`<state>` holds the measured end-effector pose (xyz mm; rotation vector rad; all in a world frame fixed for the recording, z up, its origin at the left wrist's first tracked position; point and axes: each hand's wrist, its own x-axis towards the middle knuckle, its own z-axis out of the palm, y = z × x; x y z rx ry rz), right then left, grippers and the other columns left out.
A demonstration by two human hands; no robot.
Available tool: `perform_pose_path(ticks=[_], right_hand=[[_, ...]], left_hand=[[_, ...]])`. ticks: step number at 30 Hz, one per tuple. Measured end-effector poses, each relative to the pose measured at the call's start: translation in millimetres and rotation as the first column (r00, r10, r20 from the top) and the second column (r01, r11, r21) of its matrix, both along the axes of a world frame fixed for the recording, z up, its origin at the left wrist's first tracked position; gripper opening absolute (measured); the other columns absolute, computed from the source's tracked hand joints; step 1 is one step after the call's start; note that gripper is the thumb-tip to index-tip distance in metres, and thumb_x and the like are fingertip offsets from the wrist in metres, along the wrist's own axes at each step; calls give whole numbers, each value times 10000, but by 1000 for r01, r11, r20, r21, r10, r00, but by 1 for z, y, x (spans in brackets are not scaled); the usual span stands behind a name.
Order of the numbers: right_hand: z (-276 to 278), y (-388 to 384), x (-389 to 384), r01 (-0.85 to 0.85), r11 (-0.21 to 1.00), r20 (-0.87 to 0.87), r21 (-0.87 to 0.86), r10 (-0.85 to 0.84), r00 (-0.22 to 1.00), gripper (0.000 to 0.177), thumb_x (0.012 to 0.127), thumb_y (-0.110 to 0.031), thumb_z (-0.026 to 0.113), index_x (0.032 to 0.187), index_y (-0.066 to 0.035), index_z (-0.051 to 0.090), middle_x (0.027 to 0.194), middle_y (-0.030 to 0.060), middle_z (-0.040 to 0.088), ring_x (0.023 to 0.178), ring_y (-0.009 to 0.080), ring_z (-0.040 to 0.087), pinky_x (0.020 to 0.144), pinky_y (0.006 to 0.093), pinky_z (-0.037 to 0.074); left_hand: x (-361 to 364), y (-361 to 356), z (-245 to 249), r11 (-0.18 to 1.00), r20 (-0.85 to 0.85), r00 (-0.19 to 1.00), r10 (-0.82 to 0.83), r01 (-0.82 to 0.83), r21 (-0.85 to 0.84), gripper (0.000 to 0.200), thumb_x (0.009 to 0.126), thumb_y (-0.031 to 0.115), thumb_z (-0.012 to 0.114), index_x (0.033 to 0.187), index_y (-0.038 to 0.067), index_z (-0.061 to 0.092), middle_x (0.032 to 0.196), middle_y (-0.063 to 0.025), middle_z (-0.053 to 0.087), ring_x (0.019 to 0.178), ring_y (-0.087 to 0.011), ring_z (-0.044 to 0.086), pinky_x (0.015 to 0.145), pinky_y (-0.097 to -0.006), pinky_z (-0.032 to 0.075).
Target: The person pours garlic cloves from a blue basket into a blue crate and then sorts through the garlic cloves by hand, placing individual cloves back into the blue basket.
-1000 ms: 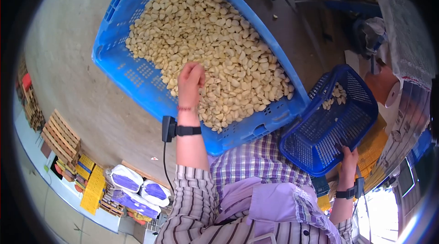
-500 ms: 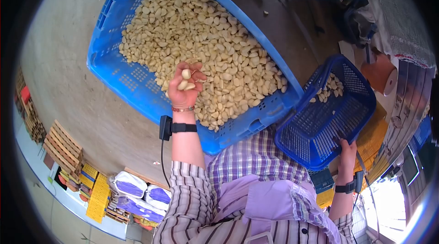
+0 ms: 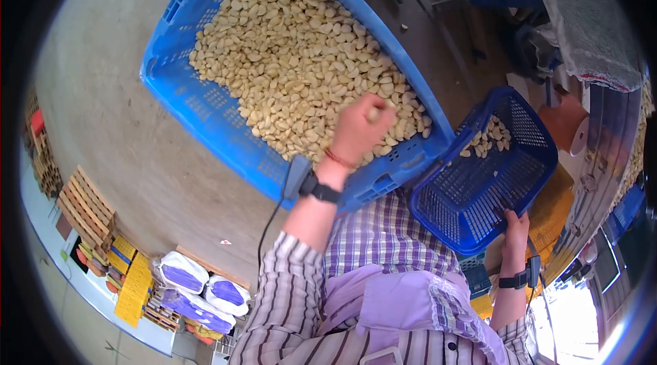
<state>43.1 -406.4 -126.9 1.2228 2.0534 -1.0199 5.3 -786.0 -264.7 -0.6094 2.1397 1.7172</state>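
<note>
My left hand (image 3: 363, 127) is over the right part of a large blue crate (image 3: 171, 91), fingers curled round a pale clove-like piece. Whether it holds more than that one is hidden. Many pale cream pieces (image 3: 294, 57) fill much of the crate. My right hand (image 3: 517, 229) grips the near edge of a smaller dark blue basket (image 3: 445, 211), its fingers closed on the rim. Several pale pieces (image 3: 491, 138) lie at the far left part of this basket, whose left edge is beside the crate's right corner.
Wooden pallets (image 3: 85, 207), yellow crates (image 3: 137, 290) and white-and-purple sacks (image 3: 181, 272) are at the lower left. An orange-brown round object (image 3: 564, 125) is right of the basket. Grey cloth (image 3: 582, 23) hangs at the upper right.
My left hand has moved right over the crate, turned, and closed more; earlier its palm faced up with several pieces showing. My right hand still grips the basket.
</note>
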Motion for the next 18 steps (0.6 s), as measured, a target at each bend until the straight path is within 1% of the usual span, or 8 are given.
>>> perform_pose_path(ticks=[4,6,8,10,12,13,15,18], right_hand=[[-3,-3,3,62,996,11,-57,-62,998,367,902,-72,468,1256,9,523,1187,108,617,1047,194,591,959,308,435],[-8,7,7,61,995,-11,-74,-62,998,365,900,-69,467,1252,10,526,1178,109,619,1032,190,598,945,304,447],[-12,17,14,1,997,-64,-74,-6,998,364,894,-57,468,1246,15,527,1151,106,628,977,182,617,888,299,483],[-10,20,17,27,998,-50,-64,-30,998,364,890,-52,471,1242,16,527,1147,104,630,959,182,621,868,297,492],[-10,17,17,57,996,-37,-63,-60,998,363,886,-47,474,1239,18,528,1142,103,632,941,181,626,848,295,501],[-10,16,18,70,996,-19,-61,-71,997,357,885,-46,475,1233,17,530,1139,104,633,947,181,625,851,298,501],[-10,10,16,82,995,-1,-64,-82,997,352,885,-45,475,1227,16,532,1135,106,634,954,181,625,854,301,501],[-7,5,15,117,991,-12,-70,-118,993,336,887,-43,474,1212,10,544,1123,105,641,958,179,627,843,298,504]], left_hand=[[2,55,73,922,-167,967,-190,234,308,257,789,238,710,958,61,631,926,-98,657,843,-230,650,720,-338,517],[3,82,82,857,-474,796,-377,494,148,323,734,247,745,984,70,644,1013,-98,646,964,-256,625,790,-357,505],[-6,82,89,882,-588,680,-437,451,-135,387,683,268,770,999,76,655,1041,-101,635,1031,-282,595,835,-371,490],[-26,64,77,977,-638,745,-197,205,-62,345,725,229,759,1007,63,648,1017,-112,633,993,-281,606,811,-362,494],[-38,33,43,976,-386,907,168,-207,-63,277,776,167,726,1011,47,640,1018,-128,628,977,-286,608,804,-358,496],[-49,13,22,889,-363,908,207,-330,-318,216,815,117,689,1008,35,637,1017,-138,626,936,-295,614,784,-363,500],[-56,-20,-39,761,-288,956,58,-229,-606,234,836,108,649,1060,41,650,1058,-151,628,923,-326,619,771,-390,502],[-60,-43,-82,781,-167,986,16,-117,-613,252,841,103,629,1087,62,663,1084,-155,626,952,-335,613,794,-395,503]])
